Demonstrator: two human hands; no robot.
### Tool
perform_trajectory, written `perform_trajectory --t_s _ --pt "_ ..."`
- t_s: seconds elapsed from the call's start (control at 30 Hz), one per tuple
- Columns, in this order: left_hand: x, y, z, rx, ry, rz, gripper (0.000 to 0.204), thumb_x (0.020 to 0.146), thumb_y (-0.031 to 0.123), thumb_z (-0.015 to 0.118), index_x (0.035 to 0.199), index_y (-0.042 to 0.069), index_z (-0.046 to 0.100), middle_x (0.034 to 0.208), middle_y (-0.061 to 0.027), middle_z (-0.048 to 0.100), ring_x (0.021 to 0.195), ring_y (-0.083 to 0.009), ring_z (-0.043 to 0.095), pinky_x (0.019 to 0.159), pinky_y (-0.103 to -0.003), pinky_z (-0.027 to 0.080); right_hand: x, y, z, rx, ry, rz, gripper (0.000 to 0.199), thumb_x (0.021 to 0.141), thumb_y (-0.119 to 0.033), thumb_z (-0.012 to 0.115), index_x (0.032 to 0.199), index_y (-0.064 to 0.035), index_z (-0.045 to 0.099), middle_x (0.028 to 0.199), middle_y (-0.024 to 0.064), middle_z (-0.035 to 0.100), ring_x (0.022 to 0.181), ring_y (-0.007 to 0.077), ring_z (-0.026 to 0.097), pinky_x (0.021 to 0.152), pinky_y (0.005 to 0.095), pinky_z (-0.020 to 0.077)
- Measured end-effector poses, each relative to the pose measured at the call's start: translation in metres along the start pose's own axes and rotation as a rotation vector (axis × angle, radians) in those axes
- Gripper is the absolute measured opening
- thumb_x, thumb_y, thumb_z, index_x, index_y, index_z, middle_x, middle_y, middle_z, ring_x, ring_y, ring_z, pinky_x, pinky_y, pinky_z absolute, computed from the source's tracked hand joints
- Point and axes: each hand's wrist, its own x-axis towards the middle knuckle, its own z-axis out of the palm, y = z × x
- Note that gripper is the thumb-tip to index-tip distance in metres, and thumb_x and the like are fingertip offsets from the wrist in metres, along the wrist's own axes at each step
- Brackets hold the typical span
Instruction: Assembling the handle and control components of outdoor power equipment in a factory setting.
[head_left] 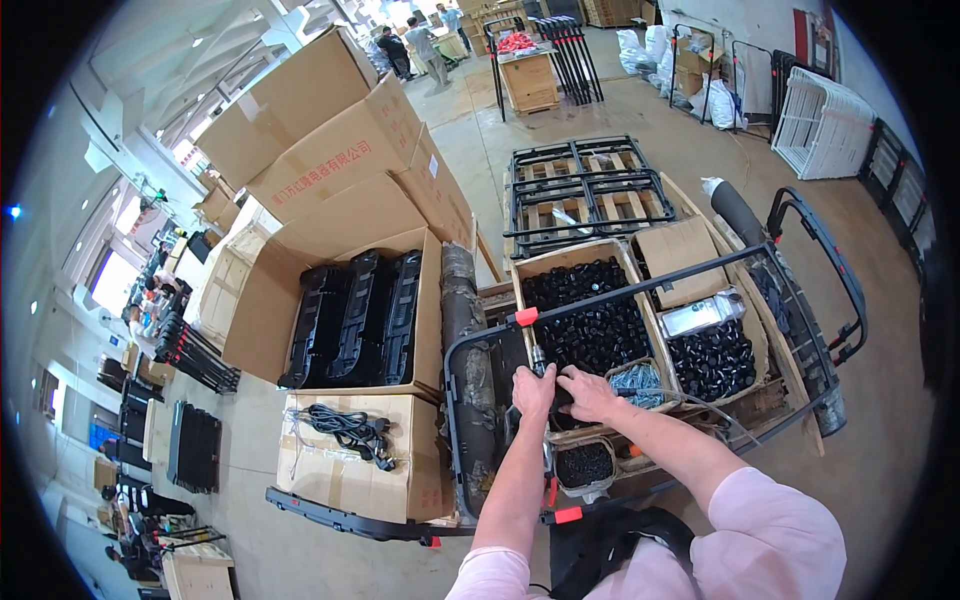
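On my far left sits a big box of black panels (355, 318). My left hand (533, 390) is wrapped tight around a small metal tool (537, 362). My right hand (590, 392) lies curled on the black frame tube (480, 340) (stiff, probably light), beside the box of black caps (590, 320).

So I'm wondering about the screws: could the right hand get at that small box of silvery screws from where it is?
Probably yes. The right hand rests just beside the box of silvery screws, which is open-topped with nothing covering it; only a thin cable runs nearby.
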Motion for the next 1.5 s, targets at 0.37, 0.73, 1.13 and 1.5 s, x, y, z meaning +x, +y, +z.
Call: perform_trajectory --t_s 0.37,0.73,1.13,1.5 --pt "-0.179 -0.041 -0.029 -0.407 -0.132 -0.113 0.067 0.093 0.057 0.073 0.115 -0.005 0.066 0.109 -0.0225 0.073 0.101 -0.0293 0.070 0.093 -0.042 0.053 -0.164 -0.073 -0.040 -0.002 0.126 -0.178 0.059 0.077 -0.019 0.080 0.128 -0.0027 0.056 0.111 0.0177 0.062 0.105 0.0375 0.068 0.088 0.0466 0.0575" --pt "-0.392 -0.062 -0.081 -0.593 0.065 -0.065 0.044 0.094 0.039 0.080 0.100 -0.001 0.062 0.084 -0.0100 0.067 0.077 -0.0176 0.059 0.074 -0.038 0.052 -0.317 -0.138 -0.034 0.065 0.039 -0.269 0.077 0.068 -0.017 0.084 0.136 0.0006 0.054 0.107 0.0179 0.063 0.098 0.0368 0.067 0.087 0.0452 0.0557" --pt "-0.424 -0.188 -0.050 -0.635 -0.104 -0.270 0.047 0.099 0.046 0.072 0.093 0.000 0.063 0.083 -0.0087 0.066 0.078 -0.0168 0.059 0.074 -0.039 0.051 -0.359 -0.168 0.075 0.082 -0.328 -0.102 0.080 0.078 -0.028 0.082 0.143 0.0024 0.047 0.118 0.0244 0.066 0.110 0.0431 0.068 0.095 0.0492 0.0561" --pt "-0.402 -0.215 -0.063 -0.500 -0.220 -0.175 0.049 0.100 0.047 0.071 0.092 0.000 0.061 0.082 -0.0085 0.063 0.078 -0.0180 0.056 0.073 -0.039 0.048 -0.356 -0.197 0.093 0.096 -0.282 0.068 0.078 0.078 -0.030 0.084 0.139 0.0019 0.048 0.121 0.0247 0.068 0.109 0.0438 0.068 0.094 0.0500 0.0564"
